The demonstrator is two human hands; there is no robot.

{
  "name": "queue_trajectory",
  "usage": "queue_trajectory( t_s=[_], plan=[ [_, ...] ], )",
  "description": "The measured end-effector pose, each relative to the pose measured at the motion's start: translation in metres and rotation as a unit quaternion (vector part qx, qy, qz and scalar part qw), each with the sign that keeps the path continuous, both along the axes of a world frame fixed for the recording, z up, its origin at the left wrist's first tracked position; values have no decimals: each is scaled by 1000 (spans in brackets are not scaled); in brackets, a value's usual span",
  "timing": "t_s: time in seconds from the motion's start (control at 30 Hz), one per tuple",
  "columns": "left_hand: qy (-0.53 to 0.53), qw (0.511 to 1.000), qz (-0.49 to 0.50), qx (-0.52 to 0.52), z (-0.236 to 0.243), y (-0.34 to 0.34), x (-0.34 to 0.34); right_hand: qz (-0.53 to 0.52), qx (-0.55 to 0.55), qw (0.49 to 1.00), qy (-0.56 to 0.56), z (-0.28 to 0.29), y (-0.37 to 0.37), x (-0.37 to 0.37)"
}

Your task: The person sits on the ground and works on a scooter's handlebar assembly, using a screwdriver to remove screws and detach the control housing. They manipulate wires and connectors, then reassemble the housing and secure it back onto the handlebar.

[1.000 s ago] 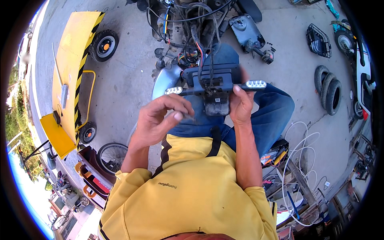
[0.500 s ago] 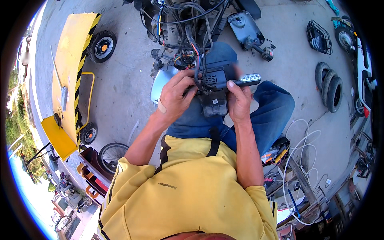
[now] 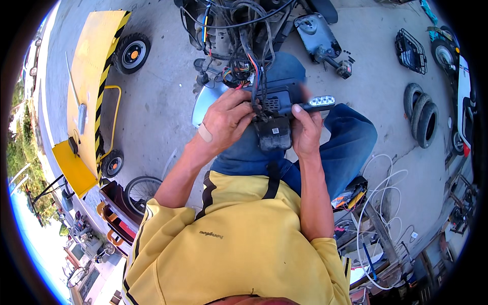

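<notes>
A black plastic housing [image 3: 277,103] with a small grille lies across my knees. My right hand [image 3: 306,131] is closed round its right end, thumb on top, beside a black indicator light [image 3: 321,101] with a row of clear LEDs. At the housing's left side my left hand [image 3: 227,121] has its fingers drawn together against the dark cable bundle [image 3: 257,94]; their tips are partly hidden, so what they pinch cannot be made out. The cables run down from the vehicle front to a black box [image 3: 274,134] with a small white label, hanging between my hands.
Ahead stands the stripped vehicle front with a tangle of wires [image 3: 236,73]. A grey panel [image 3: 317,36] lies on the ground to its right, with a black wire basket [image 3: 410,51] and stacked tyres [image 3: 425,117] beyond. A yellow cart [image 3: 91,76] stands left.
The view has shifted slightly, so the surroundings sit a little differently. Both hands keep nearly the same hold, with only a small shift of the left fingers by the cables.
</notes>
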State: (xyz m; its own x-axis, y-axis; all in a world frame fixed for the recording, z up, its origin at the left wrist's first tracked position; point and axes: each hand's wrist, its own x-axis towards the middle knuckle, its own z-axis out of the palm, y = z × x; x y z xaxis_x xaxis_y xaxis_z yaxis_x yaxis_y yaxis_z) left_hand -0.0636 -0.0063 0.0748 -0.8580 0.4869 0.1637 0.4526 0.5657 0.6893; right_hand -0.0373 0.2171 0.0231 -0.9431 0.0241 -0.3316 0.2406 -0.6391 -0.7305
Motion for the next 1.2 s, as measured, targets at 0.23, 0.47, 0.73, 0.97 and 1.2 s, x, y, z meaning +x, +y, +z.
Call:
queue_trajectory(
  t_s=[0.23,0.47,0.73,0.97,1.2],
  plan=[
    [24,999,18,-14,7,10,-1,-12,-2,1000,-9,1,0,-1],
    [20,999,12,-44,11,11,-5,-4,-8,1000,-14,1,1,-2],
    [-10,999,31,-31,13,12,-5,-8,-4,1000,-30,5,0,-3],
    [-16,999,50,-16,1,11,-9,12,5,1000,-28,8,3,-5],
    [26,998,53,-36,6,16,-8,10,-19,999,-35,9,2,-3]
  ],
)
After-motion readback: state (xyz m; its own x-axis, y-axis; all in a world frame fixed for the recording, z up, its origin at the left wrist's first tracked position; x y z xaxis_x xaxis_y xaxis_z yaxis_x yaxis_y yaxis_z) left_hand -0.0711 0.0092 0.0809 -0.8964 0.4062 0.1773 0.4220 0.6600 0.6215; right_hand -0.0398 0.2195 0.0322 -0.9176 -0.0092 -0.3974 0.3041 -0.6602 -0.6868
